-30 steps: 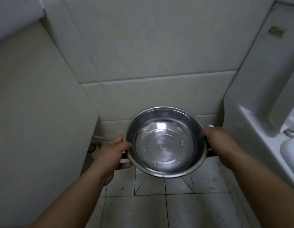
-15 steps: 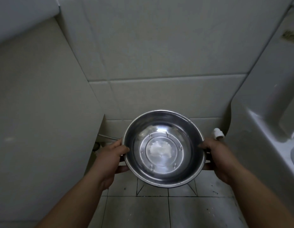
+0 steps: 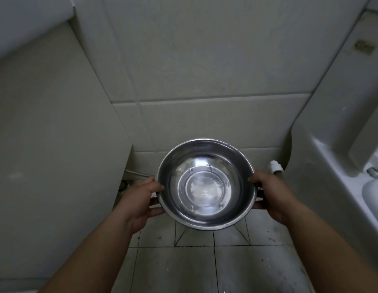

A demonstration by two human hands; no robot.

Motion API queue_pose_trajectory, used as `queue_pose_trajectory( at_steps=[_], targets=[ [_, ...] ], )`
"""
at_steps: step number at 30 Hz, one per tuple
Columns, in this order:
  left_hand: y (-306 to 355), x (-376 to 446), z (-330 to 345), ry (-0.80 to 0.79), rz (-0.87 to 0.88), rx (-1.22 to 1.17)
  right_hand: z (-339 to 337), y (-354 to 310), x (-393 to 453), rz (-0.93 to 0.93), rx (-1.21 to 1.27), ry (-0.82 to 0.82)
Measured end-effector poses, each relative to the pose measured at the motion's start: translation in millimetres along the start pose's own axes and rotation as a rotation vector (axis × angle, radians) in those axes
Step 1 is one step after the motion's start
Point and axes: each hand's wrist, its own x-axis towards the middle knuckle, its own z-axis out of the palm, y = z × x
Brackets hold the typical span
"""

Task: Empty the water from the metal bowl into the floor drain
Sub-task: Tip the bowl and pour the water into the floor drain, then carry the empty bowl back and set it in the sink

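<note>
Head view: metal bowl [image 3: 207, 185] gripped between left hand [image 3: 139, 199] and right hand [image 3: 272, 195] fingers [image 3: 254, 178].

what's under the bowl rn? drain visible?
Under the bowl, held by both hands: floor tiles with diagonal cut lines converging beneath it. No drain visible; the bowl covers that spot.

Small label [image 3: 364, 47] on right fixture, print illegible.

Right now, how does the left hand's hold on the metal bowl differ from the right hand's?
The left hand grips the metal bowl at its left rim, the right hand at its right rim. The left thumb lies along the rim edge; the right thumb curls over it. Both hands hold it with fingers underneath, roughly level, above the tiled floor.
</note>
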Motion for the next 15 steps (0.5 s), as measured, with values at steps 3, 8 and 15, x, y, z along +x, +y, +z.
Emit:
queue_pose_trajectory(
  at_steps=[3,8,15],
  targets=[
    [14.4,1.5,1.5,-0.005,-0.049,-0.015,1.5,-12.8,-3.2,0.058,0.048,0.023],
    [42.2,-16.5,10.2,0.018,-0.084,-0.016,-0.2,-40.8,-18.8,0.111,0.057,0.056],
    [83.5,-64.4,24.1,0.041,-0.093,-0.030,-4.9,-80.0,-60.1,0.174,0.071,0.091]
  ],
)
